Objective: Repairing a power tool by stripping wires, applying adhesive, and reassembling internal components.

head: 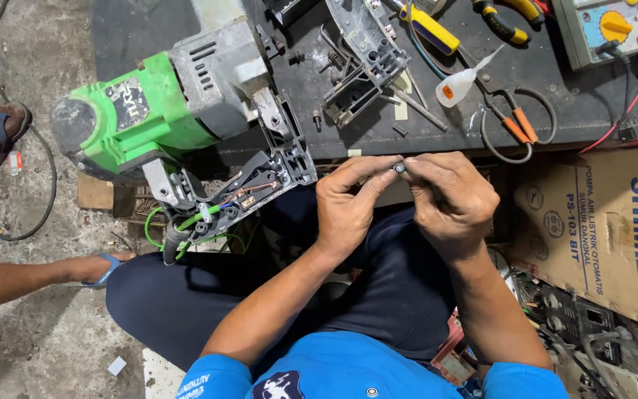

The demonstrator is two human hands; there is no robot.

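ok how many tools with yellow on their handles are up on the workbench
2. A yellow and blue handled screwdriver lies at the top middle of the workbench, and yellow and black handled pliers sit just right of it at the frame's top edge. Others may lie out of view.

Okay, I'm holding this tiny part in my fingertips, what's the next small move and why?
Probably carry the small dark part, pinched between left hand and right hand, over to the opened handle of the green power tool; its wiring lies exposed there.

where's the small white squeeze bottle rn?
The small white plastic squeeze bottle lies tilted on the dark workbench, upper right of the head view, between the yellow-handled screwdriver and the orange-handled scissors.
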